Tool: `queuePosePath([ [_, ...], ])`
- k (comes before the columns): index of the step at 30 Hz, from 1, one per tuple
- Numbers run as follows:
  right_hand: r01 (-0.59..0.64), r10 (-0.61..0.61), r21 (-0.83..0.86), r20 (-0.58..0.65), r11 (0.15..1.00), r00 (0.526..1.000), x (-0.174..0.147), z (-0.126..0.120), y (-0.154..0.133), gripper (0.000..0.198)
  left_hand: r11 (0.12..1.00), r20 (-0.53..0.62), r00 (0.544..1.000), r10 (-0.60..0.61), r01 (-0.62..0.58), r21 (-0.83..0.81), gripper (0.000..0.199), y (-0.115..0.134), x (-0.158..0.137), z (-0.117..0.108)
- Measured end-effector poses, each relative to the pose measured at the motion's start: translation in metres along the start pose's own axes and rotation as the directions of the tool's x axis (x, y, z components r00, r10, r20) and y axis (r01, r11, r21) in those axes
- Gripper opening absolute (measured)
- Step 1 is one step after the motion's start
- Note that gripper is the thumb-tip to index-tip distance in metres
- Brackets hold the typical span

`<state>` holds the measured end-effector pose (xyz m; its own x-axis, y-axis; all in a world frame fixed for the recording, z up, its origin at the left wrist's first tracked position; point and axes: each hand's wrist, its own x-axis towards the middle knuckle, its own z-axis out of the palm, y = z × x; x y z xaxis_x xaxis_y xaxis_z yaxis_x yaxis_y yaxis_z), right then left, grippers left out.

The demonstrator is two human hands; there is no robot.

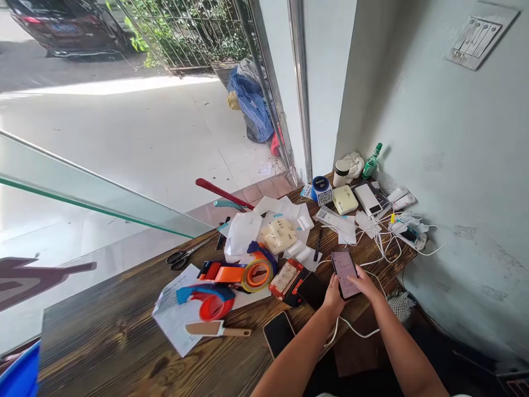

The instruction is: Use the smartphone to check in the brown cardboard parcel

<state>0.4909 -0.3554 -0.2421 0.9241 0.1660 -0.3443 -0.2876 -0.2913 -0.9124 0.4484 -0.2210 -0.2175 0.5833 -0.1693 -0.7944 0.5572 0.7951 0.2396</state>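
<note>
My left hand grips the lower left edge of a smartphone with a lit, pinkish screen. From the other side my right hand is closed at the phone's right edge, its thumb over the screen; the fingers behind are hidden. A white cable hangs below the hands. Left of the phone lie a dark flat device and a red-black device. Another smartphone, screen dark, rests near the table's front edge by my left forearm.
On the wooden table lie tape dispensers, a knife, scissors, papers, a tissue pack and a marker. Tangled cables, a power bank and a green bottle stand near the wall.
</note>
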Motion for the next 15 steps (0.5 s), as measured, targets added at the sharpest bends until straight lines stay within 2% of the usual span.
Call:
queuePosePath([
  [3, -0.045, 0.042, 0.037, 0.089, 0.998, 0.995, 0.000, -0.006, 0.001, 0.053, 0.999, -0.019, 1.000, 0.018, -0.019, -0.042, 0.052, -0.004, 0.013, 0.000],
  [6, -0.068, 0.063, 0.043, 0.115, 0.997, 0.991, 0.002, -0.009, 0.001, 0.049, 0.997, -0.048, 0.999, 0.025, -0.028, -0.066, 0.051, -0.006, 0.022, 0.001],
  [15, 0.014, -0.003, -0.080, 0.136, 0.997, 0.991, -0.001, -0.013, 0.000, 0.059, 0.998, -0.136, 0.991, 0.010, -0.019, -0.065, 0.044, -0.006, 0.029, 0.004],
])
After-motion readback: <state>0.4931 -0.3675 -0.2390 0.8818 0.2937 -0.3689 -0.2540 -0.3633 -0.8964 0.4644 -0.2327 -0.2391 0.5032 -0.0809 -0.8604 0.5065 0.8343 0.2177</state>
